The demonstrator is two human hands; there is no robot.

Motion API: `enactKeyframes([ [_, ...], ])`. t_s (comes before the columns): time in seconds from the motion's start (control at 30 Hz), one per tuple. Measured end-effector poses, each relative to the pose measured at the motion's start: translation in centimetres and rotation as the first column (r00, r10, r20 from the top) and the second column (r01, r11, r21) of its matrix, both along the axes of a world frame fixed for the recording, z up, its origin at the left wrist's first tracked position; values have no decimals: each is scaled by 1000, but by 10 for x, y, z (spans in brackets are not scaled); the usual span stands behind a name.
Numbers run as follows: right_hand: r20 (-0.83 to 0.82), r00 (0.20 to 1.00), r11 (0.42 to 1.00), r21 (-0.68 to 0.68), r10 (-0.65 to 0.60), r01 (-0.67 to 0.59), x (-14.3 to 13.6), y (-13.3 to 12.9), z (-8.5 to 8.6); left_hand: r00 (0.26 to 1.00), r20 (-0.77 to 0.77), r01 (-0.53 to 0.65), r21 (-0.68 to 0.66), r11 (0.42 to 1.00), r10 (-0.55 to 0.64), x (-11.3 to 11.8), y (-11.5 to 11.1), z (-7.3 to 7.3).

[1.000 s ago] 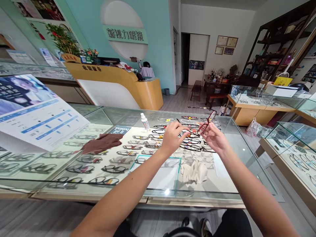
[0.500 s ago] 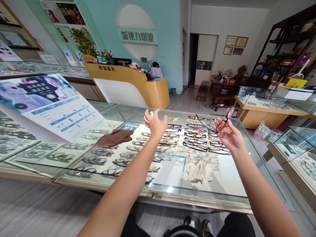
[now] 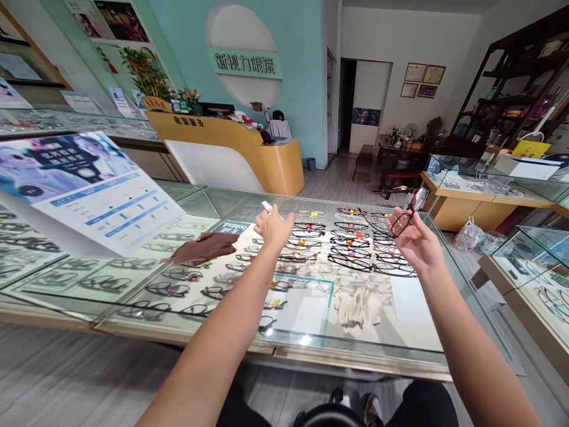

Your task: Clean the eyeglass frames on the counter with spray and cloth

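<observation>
My left hand (image 3: 274, 228) is closed around a small white bottle (image 3: 267, 206) above the glass counter; its top sticks out past the fingers and most of it is hidden. Between the thumb and fingers of my right hand (image 3: 416, 240) is a pair of eyeglasses (image 3: 402, 222) with a dark red frame, its temples unfolded and pointing away from me. Rows of eyeglasses (image 3: 350, 250) lie below and between both hands. A crumpled cream cloth (image 3: 359, 305) rests on the counter nearer to me, and a brown cloth (image 3: 205, 248) lies left of my left hand.
The glass display counter (image 3: 293, 350) runs across in front of me. A folded calendar-like card (image 3: 111, 207) stands on its left. Beyond are a yellow reception desk (image 3: 284, 166) and a bench (image 3: 363, 161). More glass cases (image 3: 528, 261) stand at right.
My left hand has closed and turned, and more of the white bottle shows above its fingers. The eyeglasses in my right hand have shifted slightly to the right.
</observation>
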State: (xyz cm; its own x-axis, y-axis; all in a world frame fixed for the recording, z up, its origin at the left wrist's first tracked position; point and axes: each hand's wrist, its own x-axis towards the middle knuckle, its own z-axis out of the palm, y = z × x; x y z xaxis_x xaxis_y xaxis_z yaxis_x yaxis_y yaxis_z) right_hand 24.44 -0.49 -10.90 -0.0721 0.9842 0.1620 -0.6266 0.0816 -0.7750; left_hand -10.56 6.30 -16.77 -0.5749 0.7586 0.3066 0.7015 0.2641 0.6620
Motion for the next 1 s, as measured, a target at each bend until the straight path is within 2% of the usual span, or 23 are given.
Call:
enactKeyframes([
  [0.13,10,999,999,20,-44,44,0,-2,4,998,-35,-43,133,990,48,0,-5,5],
  [0.23,40,997,996,54,-72,70,0,-4,7,997,-72,0,335,942,25,3,-9,14],
  [0.33,74,991,991,92,-107,100,-2,-9,9,979,-119,204,518,831,-166,16,-16,21],
  [0.43,99,988,988,116,-115,104,-7,-14,12,887,-120,428,579,694,-446,40,-27,23],
  [0.5,125,987,988,124,-104,89,-11,-17,13,774,-41,525,600,604,-632,57,-36,23],
  [0.57,156,983,989,128,-93,73,-16,-19,12,626,82,575,624,530,-775,72,-44,23],
  [0.63,191,978,990,131,-86,61,-21,-19,9,458,210,618,623,479,-864,82,-49,23],
  [0.7,229,970,989,134,-87,58,-25,-18,5,289,332,659,612,438,-898,89,-54,23],
  [0.83,310,945,988,140,-106,65,-32,-17,-4,-13,550,679,618,396,-835,96,-61,24],
  [1.0,378,922,990,140,-81,29,-39,-20,-10,-289,724,660,625,417,-627,96,-69,35],
])
